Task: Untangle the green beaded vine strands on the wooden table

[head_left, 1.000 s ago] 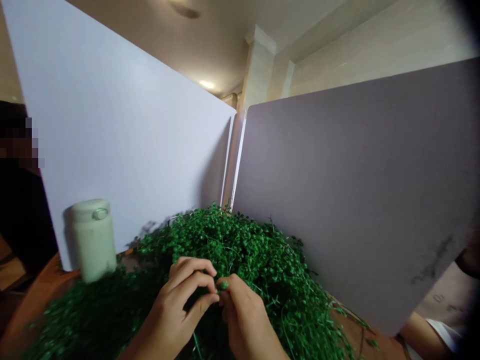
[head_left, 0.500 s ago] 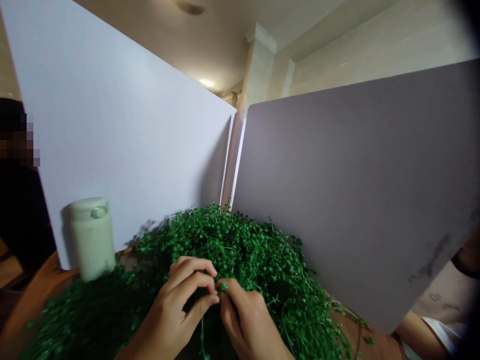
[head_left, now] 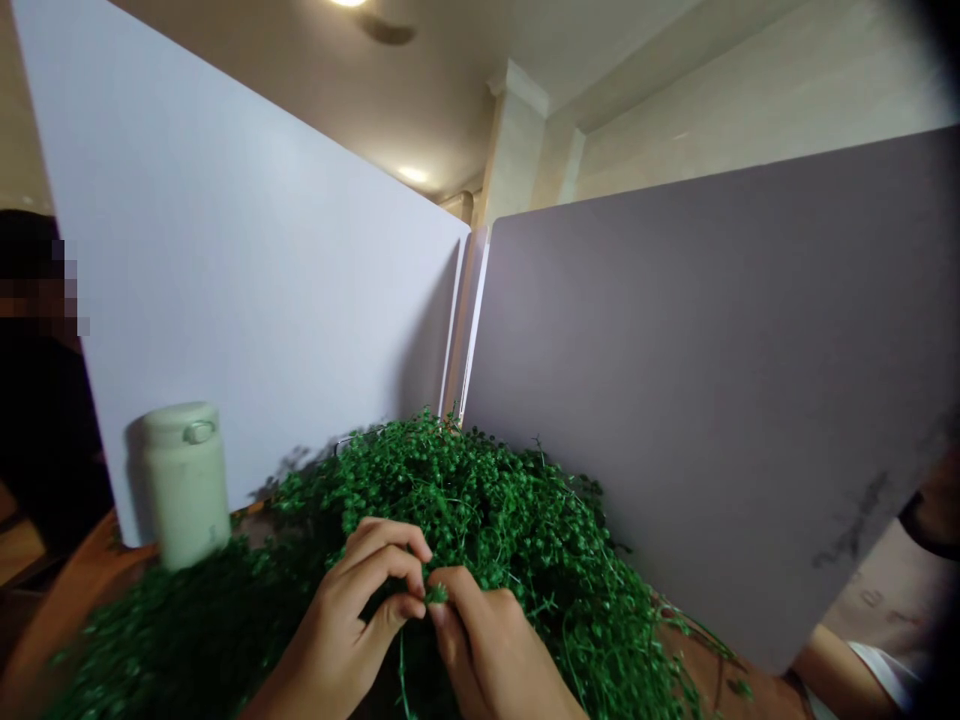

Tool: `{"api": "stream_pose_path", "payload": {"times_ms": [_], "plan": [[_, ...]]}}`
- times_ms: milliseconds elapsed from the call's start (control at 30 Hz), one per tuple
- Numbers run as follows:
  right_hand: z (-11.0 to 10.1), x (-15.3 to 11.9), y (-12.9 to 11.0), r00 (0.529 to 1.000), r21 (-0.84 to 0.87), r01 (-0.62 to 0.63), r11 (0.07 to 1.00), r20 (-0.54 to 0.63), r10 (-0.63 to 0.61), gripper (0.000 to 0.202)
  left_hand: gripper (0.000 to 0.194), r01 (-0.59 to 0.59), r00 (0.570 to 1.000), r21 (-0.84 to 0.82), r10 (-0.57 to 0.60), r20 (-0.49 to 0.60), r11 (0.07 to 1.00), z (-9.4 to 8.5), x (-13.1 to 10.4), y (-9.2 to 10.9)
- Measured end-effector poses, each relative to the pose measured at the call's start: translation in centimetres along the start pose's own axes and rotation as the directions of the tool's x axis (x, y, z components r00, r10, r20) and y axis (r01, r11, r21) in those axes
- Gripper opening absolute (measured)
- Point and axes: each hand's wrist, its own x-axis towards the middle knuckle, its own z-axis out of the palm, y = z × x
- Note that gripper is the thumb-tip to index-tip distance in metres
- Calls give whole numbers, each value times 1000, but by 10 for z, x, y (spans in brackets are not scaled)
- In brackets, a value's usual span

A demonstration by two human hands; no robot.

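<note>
In the head view, my left hand [head_left: 356,615] and my right hand [head_left: 487,635] meet low in the middle, fingertips almost touching. Between them shows the small leafy tip of a green plant sprig [head_left: 436,594], pinched by my right thumb and forefinger. My left fingers are curled, with thumb and fingertips closed at the sprig's left side. A thin green stem [head_left: 403,675] hangs below my left fingertips. Behind and around both hands spreads a big heap of green sprigs with small leaves [head_left: 465,500], which look like artificial foliage.
A pale green lidded bottle [head_left: 187,490] stands at the left on the wooden table [head_left: 82,590]. Two upright panels, one white [head_left: 262,260] and one grey [head_left: 675,350], meet behind the heap. One person [head_left: 37,420] is at the far left, another's arm [head_left: 832,665] at the right.
Both hands have shifted slightly left, and the leafy tip between them has moved a little left and down. The view has tilted up slightly.
</note>
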Motion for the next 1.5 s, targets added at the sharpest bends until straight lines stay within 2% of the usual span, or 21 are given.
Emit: {"api": "stream_pose_path", "payload": {"times_ms": [100,167,267,367,500,667,1033,1233,1367,1500], "plan": [[-3,1,-5,1000,-91,10,996,7,-9,21,37,37,999,-25,-36,5,999,-1,-1,0],[-2,1,-5,998,-186,59,981,-19,-63,22,35,34,999,-19,-34,5,999,-1,-1,0],[0,1,-2,986,-372,131,919,-47,-159,23,28,7,1000,21,-7,9,1000,-2,-1,-1],[2,1,2,980,-480,155,864,-38,-197,21,24,-30,999,75,28,27,997,-1,-2,-2],[2,0,3,984,-491,147,859,-12,-175,22,25,-49,998,91,47,31,995,0,-1,-3],[-1,1,-2,985,-488,161,858,21,-173,23,30,-6,1000,66,4,24,998,-1,0,-6],[0,-2,3,962,-610,168,774,-71,-265,15,26,-42,999,95,39,35,995,0,-4,-10],[2,0,1,957,-643,185,744,-53,-284,21,36,34,999,65,-37,40,997,0,-4,-13],[2,-1,0,965,-646,186,740,-21,-261,22,41,50,998,56,-51,33,997,0,-4,-12],[-1,-1,1,979,-610,147,779,-25,-204,18,35,24,999,61,-25,28,998,0,-3,-8]]}}
